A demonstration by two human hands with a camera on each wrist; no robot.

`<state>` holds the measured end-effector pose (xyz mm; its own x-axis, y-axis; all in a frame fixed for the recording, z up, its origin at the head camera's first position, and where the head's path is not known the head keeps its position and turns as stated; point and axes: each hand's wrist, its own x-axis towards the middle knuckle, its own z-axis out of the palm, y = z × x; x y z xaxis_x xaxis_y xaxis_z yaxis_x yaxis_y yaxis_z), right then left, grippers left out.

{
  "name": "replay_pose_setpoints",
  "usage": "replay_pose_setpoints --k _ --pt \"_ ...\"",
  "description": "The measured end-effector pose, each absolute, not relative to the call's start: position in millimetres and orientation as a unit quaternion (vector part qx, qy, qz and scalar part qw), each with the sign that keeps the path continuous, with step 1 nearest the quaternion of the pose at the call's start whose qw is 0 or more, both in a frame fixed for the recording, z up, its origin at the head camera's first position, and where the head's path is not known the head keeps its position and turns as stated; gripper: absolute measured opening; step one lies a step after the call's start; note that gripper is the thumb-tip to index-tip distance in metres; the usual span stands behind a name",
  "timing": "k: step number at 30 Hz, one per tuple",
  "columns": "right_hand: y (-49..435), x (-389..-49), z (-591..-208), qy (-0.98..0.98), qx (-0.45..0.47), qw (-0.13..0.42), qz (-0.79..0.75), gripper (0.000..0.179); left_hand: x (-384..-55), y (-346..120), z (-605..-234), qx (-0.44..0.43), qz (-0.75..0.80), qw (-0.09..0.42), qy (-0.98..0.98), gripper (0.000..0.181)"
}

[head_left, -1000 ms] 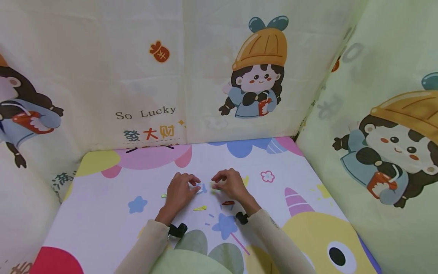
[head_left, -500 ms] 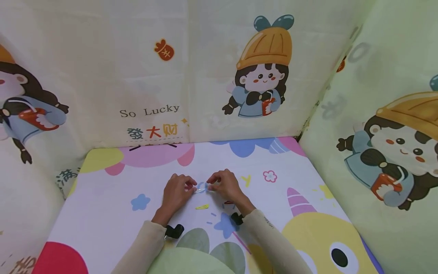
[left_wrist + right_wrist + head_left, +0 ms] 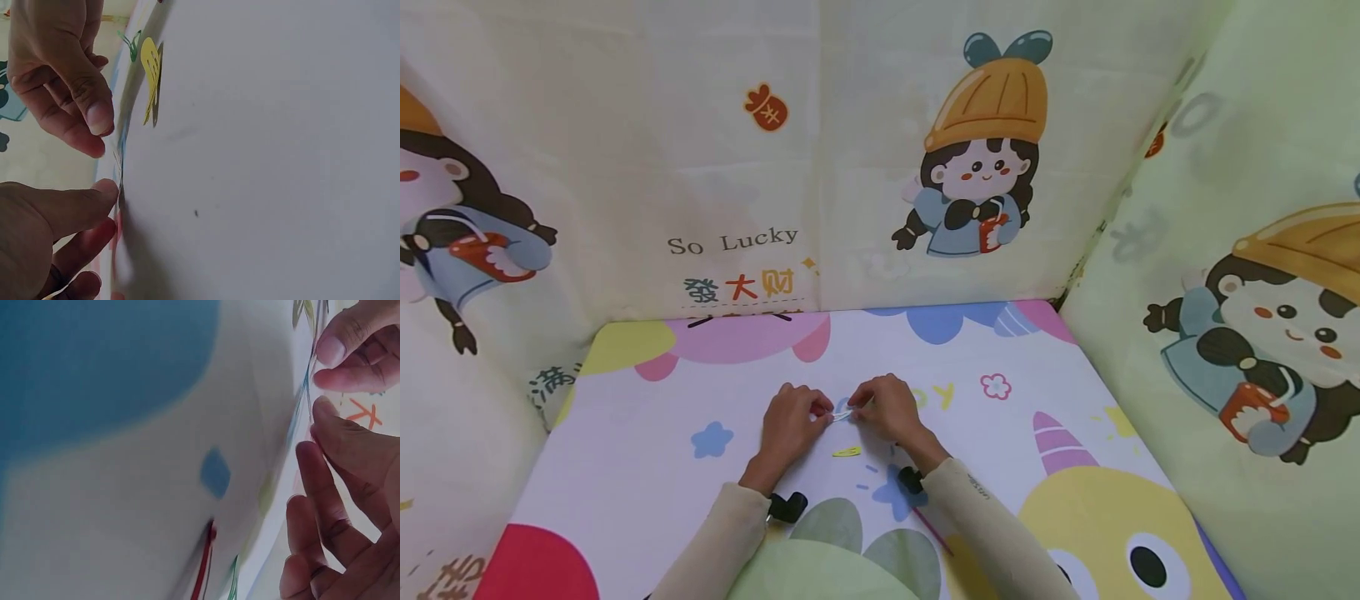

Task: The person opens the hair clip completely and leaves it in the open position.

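A slim white snap hair clip (image 3: pixel 842 414) spans the gap between my two hands, over the middle of the table. My left hand (image 3: pixel 792 423) pinches its left end between thumb and fingers. At its other end, the thumb and fingertips of my right hand (image 3: pixel 887 408) pinch close together. The clip (image 3: pixel 117 164) shows edge-on in the left wrist view, as a thin pale strip. Nearer the person lies a yellow hair clip (image 3: pixel 846 452). A red hair clip (image 3: pixel 204 565) rests below my right hand, mostly hidden in the head view by the right wrist.
A green hair clip (image 3: pixel 234 581) lies past the red one in the right wrist view. The table (image 3: pixel 625 467) wears a cartoon-printed cloth. Printed fabric walls (image 3: pixel 850 167) close it in at the back and sides.
My hands have drawn closer together, and my right hand has moved left to the end of the white hair clip. The head view has shifted slightly.
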<state>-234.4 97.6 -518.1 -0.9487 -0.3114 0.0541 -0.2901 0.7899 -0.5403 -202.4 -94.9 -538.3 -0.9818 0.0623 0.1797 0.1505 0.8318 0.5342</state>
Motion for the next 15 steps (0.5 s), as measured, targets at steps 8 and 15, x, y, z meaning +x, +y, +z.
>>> replay_pose_setpoints --k 8,15 --pt "89.7 -233.5 -519.3 0.954 -0.141 0.032 -0.261 0.008 -201.6 -92.7 -538.2 -0.051 -0.278 0.067 -0.957 0.013" --pt "89.7 -233.2 -518.3 0.952 -0.145 0.038 -0.269 0.006 -201.6 -91.5 -538.1 -0.048 -0.28 0.066 -0.957 0.012"
